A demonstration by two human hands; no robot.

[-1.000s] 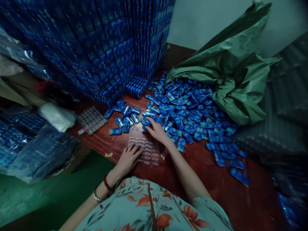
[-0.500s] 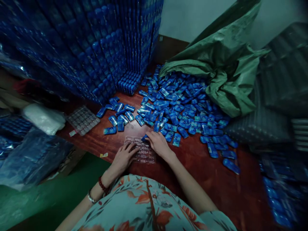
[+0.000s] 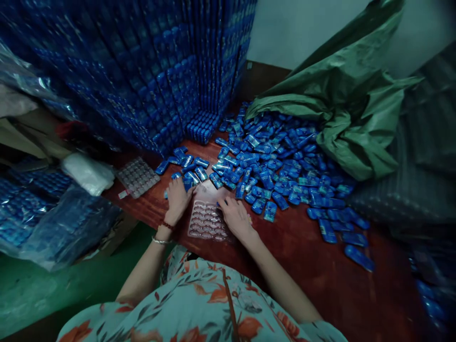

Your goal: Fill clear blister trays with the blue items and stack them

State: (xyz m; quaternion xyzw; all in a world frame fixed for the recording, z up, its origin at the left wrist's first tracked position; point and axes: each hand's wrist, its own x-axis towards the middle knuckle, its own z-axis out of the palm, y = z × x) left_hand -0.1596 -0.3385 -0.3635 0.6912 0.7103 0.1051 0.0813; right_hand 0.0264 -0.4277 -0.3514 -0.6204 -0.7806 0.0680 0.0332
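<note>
A clear plastic tray with rows of moulded cavities (image 3: 205, 221) lies on the table in front of me. My right hand (image 3: 235, 217) rests at its upper right edge, fingers curled down. A sliver of a small blue pack (image 3: 218, 204) shows at those fingertips; the rest is hidden. Beyond the tray's upper left corner, my left hand (image 3: 178, 197) reaches over loose blue packs (image 3: 191, 178), its fingers apart. Whether the left fingertips touch a pack is hard to make out.
A big heap of blue packs (image 3: 270, 161) spills from a green sack (image 3: 359, 123). Filled blue trays (image 3: 156, 85) are stacked high at the back left. Another clear tray (image 3: 138, 176) lies near the left table edge, beside a white plastic bag (image 3: 89, 173).
My left hand has moved off the clear tray, forward and left to the loose packs. My right hand stays near the tray's upper right edge. The camera view has shifted slightly.
</note>
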